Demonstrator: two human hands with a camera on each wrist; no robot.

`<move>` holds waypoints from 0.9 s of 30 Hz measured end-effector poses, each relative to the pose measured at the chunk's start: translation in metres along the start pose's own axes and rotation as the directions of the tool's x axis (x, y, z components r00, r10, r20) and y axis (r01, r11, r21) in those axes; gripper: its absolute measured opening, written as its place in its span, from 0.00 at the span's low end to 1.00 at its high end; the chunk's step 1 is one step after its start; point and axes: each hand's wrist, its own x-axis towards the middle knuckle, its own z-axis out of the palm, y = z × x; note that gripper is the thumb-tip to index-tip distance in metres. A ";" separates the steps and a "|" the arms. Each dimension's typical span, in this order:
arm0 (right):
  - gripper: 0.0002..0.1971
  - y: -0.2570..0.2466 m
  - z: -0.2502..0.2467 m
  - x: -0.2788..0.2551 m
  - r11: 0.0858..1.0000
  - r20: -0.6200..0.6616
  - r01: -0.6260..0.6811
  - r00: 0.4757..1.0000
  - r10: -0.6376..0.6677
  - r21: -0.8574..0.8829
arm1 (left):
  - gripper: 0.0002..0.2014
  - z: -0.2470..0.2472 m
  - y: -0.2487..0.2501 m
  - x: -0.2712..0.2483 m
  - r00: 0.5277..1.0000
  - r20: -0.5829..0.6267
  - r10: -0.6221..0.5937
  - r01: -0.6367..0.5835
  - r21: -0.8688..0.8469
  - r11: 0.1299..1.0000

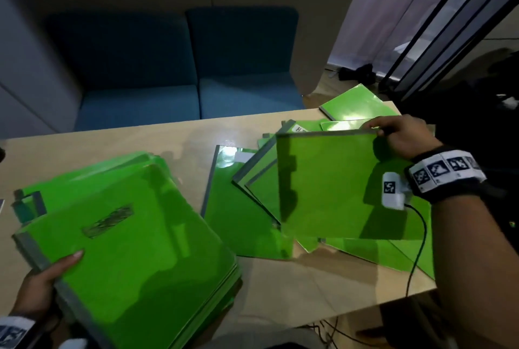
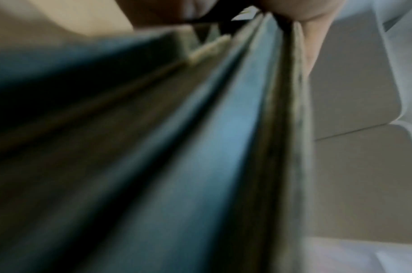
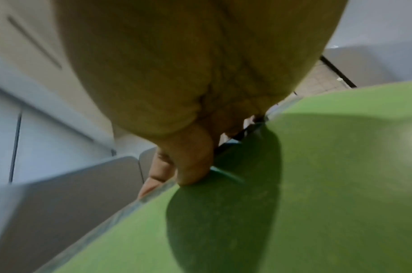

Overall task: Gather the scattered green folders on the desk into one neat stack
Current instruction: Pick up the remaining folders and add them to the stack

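Note:
A thick stack of green folders [image 1: 134, 250] with grey spines lies at the desk's near left. My left hand [image 1: 47, 281] grips its spine edge, thumb on top. In the left wrist view the stacked spines [image 2: 223, 147] fill the picture, blurred. My right hand [image 1: 398, 135] pinches the far right corner of a single green folder [image 1: 331, 185] and holds it tilted above the scattered folders [image 1: 241, 208] on the right half of the desk. The right wrist view shows the thumb on that folder's cover [image 3: 316, 184]. One more green folder [image 1: 356, 107] lies at the far right corner.
The wooden desk [image 1: 118, 146] has bare surface at the far left and centre. A blue sofa [image 1: 179, 67] stands behind it. A black cable [image 1: 418, 236] hangs from my right wrist over the folders. Glass doors [image 1: 455, 25] are at the right.

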 end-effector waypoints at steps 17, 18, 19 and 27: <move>0.59 0.096 0.198 -0.080 0.485 0.147 -0.866 0.499 0.854 0.125 | 0.15 0.249 0.120 -0.182 0.830 0.513 0.219 -0.181 -0.123 0.976; 0.58 0.099 0.196 -0.085 0.479 0.123 -0.866 0.496 0.860 0.144 | 0.13 0.267 0.116 -0.183 0.829 0.514 0.219 -0.179 -0.127 0.976; 0.57 0.107 0.199 -0.083 0.480 0.108 -0.861 0.500 0.859 0.170 | 0.13 0.284 0.112 -0.182 0.832 0.518 0.199 -0.168 -0.106 0.980; 0.48 0.154 0.184 -0.064 0.329 0.219 -0.763 0.516 0.828 0.556 | 0.14 0.367 0.064 -0.167 0.879 0.477 -0.027 -0.027 0.105 0.994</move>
